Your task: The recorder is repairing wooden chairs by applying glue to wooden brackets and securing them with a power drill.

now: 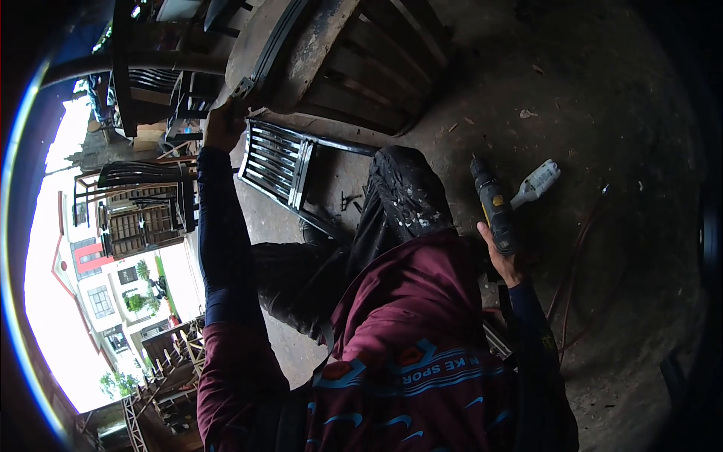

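My right hand (503, 258) is wrapped round a dark cordless drill (493, 205) with yellow parts, its bit pointing away from me above the floor. Beyond the drill's right side lies a whitish plastic bottle (541, 181). At the upper left, my left hand (224, 126) is closed on the corner of a large dark wooden furniture piece (309, 56) with slats and a worn curved panel. By those fingers a small metal fitting (242, 87) shows on its edge. Just below that piece, a glossy black slatted chair part (279, 162) lies near my knee.
Wood scraps (529, 114) are scattered over the concrete floor (625, 188). A reddish hose (578, 252) runs along the right. Black chairs (143, 177) and wooden frames (132, 226) stand at the left, before a bright open side with a building.
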### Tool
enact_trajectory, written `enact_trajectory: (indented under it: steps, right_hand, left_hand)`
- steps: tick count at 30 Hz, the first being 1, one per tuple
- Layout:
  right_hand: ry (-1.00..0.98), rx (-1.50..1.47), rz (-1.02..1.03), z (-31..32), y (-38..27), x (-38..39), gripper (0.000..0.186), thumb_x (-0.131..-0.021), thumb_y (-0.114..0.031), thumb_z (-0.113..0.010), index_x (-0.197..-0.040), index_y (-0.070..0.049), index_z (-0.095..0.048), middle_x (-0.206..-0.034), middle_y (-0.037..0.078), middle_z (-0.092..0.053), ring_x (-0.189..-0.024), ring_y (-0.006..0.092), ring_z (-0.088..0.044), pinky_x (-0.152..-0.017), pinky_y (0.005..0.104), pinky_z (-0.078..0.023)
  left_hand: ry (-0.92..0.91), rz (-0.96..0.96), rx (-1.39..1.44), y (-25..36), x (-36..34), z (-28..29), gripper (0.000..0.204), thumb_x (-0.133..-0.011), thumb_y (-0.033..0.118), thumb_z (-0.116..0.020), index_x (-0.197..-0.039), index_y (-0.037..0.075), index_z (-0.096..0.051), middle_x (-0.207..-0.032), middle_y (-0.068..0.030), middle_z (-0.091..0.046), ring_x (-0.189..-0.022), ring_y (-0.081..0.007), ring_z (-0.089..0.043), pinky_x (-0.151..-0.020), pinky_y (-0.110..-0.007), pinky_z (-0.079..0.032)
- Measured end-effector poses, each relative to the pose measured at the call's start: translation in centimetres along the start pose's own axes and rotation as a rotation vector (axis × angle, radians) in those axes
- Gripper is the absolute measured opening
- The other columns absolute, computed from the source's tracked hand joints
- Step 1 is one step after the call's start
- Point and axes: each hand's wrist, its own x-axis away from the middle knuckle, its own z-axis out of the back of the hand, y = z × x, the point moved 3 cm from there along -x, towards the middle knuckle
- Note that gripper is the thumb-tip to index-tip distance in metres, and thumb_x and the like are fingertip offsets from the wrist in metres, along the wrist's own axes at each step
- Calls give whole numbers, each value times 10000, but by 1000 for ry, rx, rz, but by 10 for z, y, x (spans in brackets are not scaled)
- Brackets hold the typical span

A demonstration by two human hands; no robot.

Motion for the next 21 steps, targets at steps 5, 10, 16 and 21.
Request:
enact_trajectory:
  steps: [5,10,16,21]
  right_hand:
    - [19,-3,-6,3,1,-6,344,-906,-296,-711,-1088,-13,-639,-964,132,-673,-898,290,-651,-806,401,-523]
    - [12,7,-27,4,18,-9,349,-899,-294,-717,-1090,-12,-642,-993,154,-677,-916,302,-654,-815,406,-524]
    - [-5,-1,-50,3,2,-14,364,-898,-316,-719,-1087,-13,-646,-993,156,-680,-914,300,-656,-813,402,-524]
    - [-49,-15,79,-19,-24,-36,402,-887,-378,-725,-1063,-24,-657,-952,141,-684,-875,290,-662,-779,396,-529]
  left_hand:
    - [10,41,110,0,-1,9,357,-1073,255,-406,-1090,-38,-609,-805,-51,-617,-522,-49,-462,-427,-152,-377]
    - [-18,41,-63,8,-3,-3,351,-1070,256,-400,-1098,-17,-619,-796,-29,-615,-523,-42,-469,-418,-150,-379]
    - [40,-5,-381,19,-18,8,212,-984,261,-490,-1012,115,-641,-657,23,-545,-494,-67,-505,-391,-203,-359]
    - [30,-434,-1046,66,-28,100,246,-985,292,-465,-922,138,-647,-636,28,-538,-450,-59,-457,-344,-179,-284]
